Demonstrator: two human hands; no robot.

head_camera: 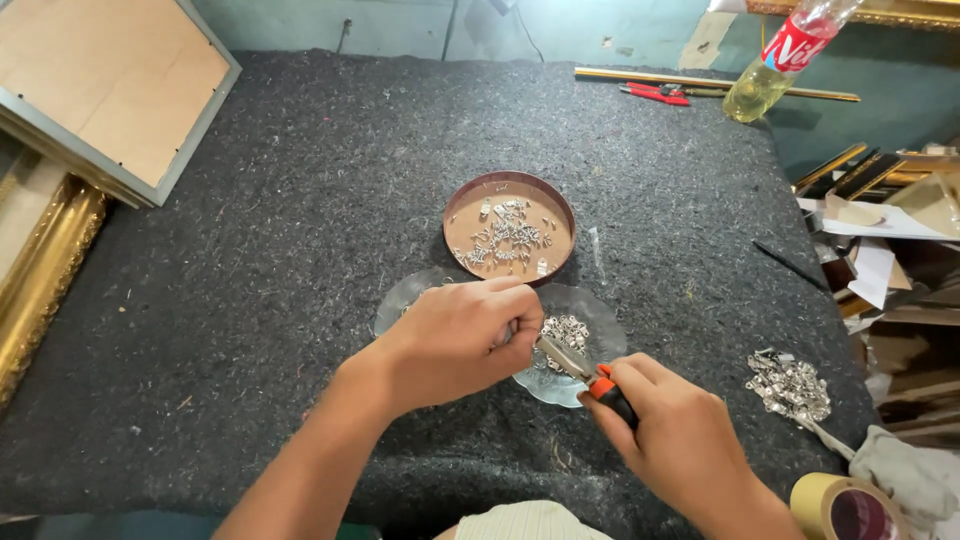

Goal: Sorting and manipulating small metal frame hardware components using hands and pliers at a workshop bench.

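My left hand had its fingers pressed together, pinching a small metal clip hidden under them, over the glass dish. My right hand gripped the orange-handled pliers, fingers curled shut, nose pointing at my left fingertips. The clip looked light, stiff, slippery; best held by its edges. The plier tip was hidden. More clips lay just beyond my fingers, others in the round tin.
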